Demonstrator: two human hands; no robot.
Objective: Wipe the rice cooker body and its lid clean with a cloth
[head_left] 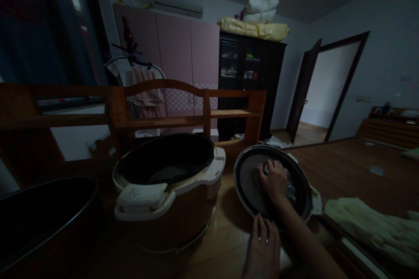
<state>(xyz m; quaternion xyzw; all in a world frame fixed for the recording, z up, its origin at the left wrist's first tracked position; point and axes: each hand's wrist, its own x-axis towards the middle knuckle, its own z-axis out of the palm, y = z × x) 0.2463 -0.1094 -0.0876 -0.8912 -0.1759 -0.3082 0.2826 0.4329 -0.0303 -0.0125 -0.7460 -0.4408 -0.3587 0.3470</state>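
Observation:
A round pressure-cooker lid [250, 185] lies tilted with its inner side up, to the right of the cooker. My right hand [274, 179] is on the middle of the lid with its fingers curled around something small and pale that I cannot make out. My left hand [263, 246] lies by the lid's near rim, fingers stretched out and close together, with rings on them. Whether it presses on the rim is hard to see. The white electric pressure cooker [183, 209] stands uncovered to the left, a dark pot inside it.
A large dark pot [75, 213] stands at the lower left. Behind the cooker runs a wooden shelf rail [163, 121]. Pale green cloth [369, 226] lies at the right, beside the table edge. Farther back are pink wardrobes [175, 48], a black cabinet [275, 69] and an open door [306, 91].

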